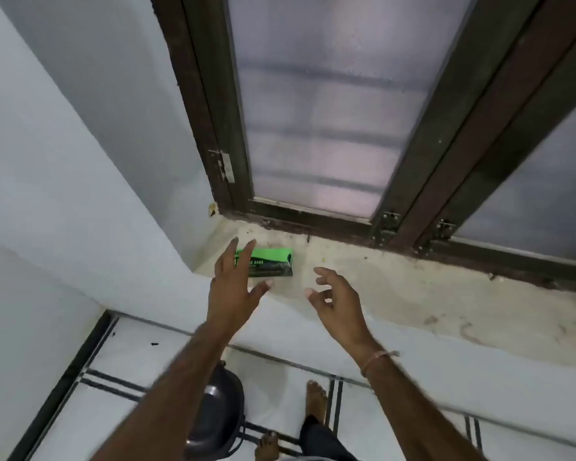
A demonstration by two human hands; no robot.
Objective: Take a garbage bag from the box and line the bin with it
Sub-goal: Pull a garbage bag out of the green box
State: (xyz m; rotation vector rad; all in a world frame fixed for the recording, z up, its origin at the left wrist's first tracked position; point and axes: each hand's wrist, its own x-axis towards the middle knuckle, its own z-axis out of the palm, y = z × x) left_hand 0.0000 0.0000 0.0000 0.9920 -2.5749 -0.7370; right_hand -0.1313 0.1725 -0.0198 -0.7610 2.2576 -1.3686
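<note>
Reaching out over the sill, both hands hold nothing. The left hand has straight, spread fingers and overlaps the left end of the box; whether it touches cannot be told. The right hand is slack, fingers loosely curled, just right of the box and apart from it, with a thread band on its wrist. The green and black box lies flat on the dusty sill near the corner, below a frosted window in a dark frame. The dark bin stands on the striped tile floor by a bare foot.
</note>
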